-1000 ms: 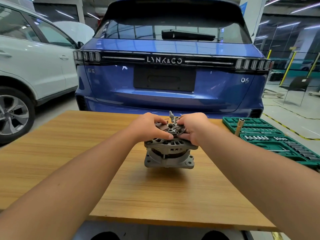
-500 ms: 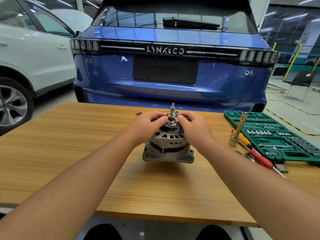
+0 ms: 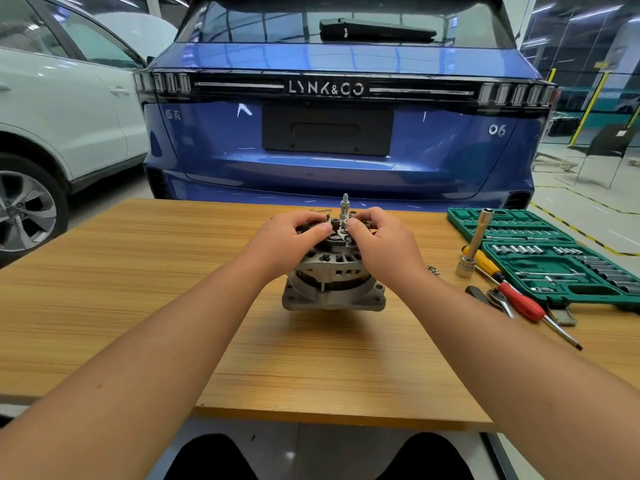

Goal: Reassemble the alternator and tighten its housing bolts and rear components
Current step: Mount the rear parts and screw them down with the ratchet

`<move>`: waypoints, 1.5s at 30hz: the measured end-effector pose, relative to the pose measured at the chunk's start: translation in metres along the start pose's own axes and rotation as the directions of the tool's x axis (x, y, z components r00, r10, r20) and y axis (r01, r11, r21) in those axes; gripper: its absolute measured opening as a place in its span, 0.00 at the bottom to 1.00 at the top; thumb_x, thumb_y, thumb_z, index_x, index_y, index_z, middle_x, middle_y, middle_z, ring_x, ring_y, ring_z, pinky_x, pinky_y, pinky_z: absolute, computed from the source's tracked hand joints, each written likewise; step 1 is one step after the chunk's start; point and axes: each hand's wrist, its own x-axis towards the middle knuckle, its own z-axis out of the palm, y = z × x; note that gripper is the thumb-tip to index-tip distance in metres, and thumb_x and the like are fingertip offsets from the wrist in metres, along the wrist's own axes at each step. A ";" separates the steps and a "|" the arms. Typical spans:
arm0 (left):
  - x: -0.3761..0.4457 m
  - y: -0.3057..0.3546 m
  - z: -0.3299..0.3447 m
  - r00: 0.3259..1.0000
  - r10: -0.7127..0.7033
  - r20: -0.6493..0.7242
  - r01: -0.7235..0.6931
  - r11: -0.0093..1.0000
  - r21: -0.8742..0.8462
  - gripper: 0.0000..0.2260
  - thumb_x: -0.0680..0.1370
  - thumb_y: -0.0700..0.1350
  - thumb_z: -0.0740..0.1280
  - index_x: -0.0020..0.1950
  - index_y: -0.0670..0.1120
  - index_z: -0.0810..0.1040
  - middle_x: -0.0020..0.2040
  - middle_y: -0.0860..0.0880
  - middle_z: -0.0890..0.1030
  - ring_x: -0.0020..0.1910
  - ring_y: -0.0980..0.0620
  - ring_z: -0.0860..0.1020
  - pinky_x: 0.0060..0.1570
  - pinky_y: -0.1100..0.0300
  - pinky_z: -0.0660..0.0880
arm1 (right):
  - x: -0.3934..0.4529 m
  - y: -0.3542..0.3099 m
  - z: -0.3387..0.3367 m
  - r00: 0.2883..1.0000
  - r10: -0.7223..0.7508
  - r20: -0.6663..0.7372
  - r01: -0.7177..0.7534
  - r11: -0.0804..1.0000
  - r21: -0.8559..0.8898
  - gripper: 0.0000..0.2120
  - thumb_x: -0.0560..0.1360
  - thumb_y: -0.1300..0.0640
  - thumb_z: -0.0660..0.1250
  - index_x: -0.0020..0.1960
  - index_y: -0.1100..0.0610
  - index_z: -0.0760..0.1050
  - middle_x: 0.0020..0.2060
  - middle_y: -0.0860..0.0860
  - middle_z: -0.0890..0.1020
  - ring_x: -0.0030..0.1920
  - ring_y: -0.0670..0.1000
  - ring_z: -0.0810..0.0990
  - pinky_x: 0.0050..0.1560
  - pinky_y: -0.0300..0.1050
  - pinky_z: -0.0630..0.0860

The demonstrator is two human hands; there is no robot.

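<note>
Head view: alternator (image 3: 334, 275) standing upright mid-counter (image 3: 138, 289), both hands on its rear components.

I pinch small parts beside the terminal stud (image 3: 345, 204) with my left hand (image 3: 287, 242) and right hand (image 3: 384, 244), apparently aligning them, each grip closed; the car behind reads "LYNK&CO", "06".
</note>
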 end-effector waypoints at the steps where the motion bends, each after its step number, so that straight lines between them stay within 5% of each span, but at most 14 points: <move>1: 0.000 0.000 0.001 1.000 -0.001 -0.010 0.001 1.000 0.001 0.17 0.81 0.57 0.66 0.69 0.57 0.78 0.55 0.60 0.79 0.57 0.58 0.77 0.52 0.61 0.74 | 0.000 0.000 0.000 1.000 -0.002 0.010 0.002 1.000 -0.011 0.07 0.82 0.43 0.60 0.55 0.42 0.74 0.43 0.39 0.77 0.44 0.42 0.76 0.37 0.42 0.71; 6: -0.002 0.000 0.001 0.999 0.021 -0.046 -0.019 0.999 0.050 0.17 0.81 0.59 0.66 0.69 0.57 0.79 0.58 0.60 0.80 0.57 0.59 0.77 0.49 0.64 0.72 | 0.004 0.000 -0.001 0.998 0.005 0.057 -0.003 0.999 -0.039 0.11 0.82 0.42 0.58 0.60 0.43 0.75 0.44 0.38 0.77 0.45 0.42 0.76 0.40 0.43 0.73; 11: -0.001 0.002 -0.001 1.000 0.001 -0.019 0.000 0.998 0.061 0.19 0.80 0.61 0.65 0.69 0.58 0.78 0.61 0.58 0.80 0.59 0.56 0.77 0.58 0.56 0.75 | 0.007 0.003 0.000 0.997 0.007 0.074 -0.004 0.999 -0.042 0.12 0.83 0.42 0.57 0.61 0.43 0.74 0.45 0.38 0.77 0.46 0.42 0.76 0.39 0.42 0.70; 20: 0.000 0.001 0.002 1.000 0.006 -0.024 -0.005 0.999 0.047 0.19 0.79 0.61 0.67 0.69 0.57 0.78 0.55 0.61 0.77 0.54 0.61 0.76 0.47 0.64 0.72 | 0.005 0.005 -0.002 0.999 0.015 0.052 -0.018 0.998 0.052 0.07 0.82 0.44 0.59 0.55 0.42 0.75 0.45 0.42 0.80 0.47 0.45 0.78 0.47 0.50 0.79; 29: 0.000 -0.002 0.003 0.999 0.008 -0.035 -0.007 1.000 0.017 0.17 0.80 0.60 0.66 0.67 0.58 0.79 0.53 0.66 0.76 0.53 0.66 0.74 0.47 0.66 0.70 | 0.004 0.005 -0.001 0.998 0.002 0.067 -0.007 0.998 0.065 0.06 0.82 0.43 0.60 0.53 0.40 0.75 0.44 0.41 0.80 0.46 0.46 0.79 0.46 0.51 0.79; 45: -0.001 0.001 0.002 1.000 -0.012 -0.013 0.012 0.999 0.029 0.18 0.80 0.61 0.66 0.68 0.58 0.78 0.56 0.61 0.78 0.55 0.61 0.76 0.48 0.62 0.73 | -0.004 -0.004 -0.006 0.999 0.027 0.028 -0.031 0.988 0.153 0.13 0.82 0.47 0.62 0.61 0.48 0.82 0.49 0.43 0.83 0.53 0.47 0.80 0.56 0.55 0.79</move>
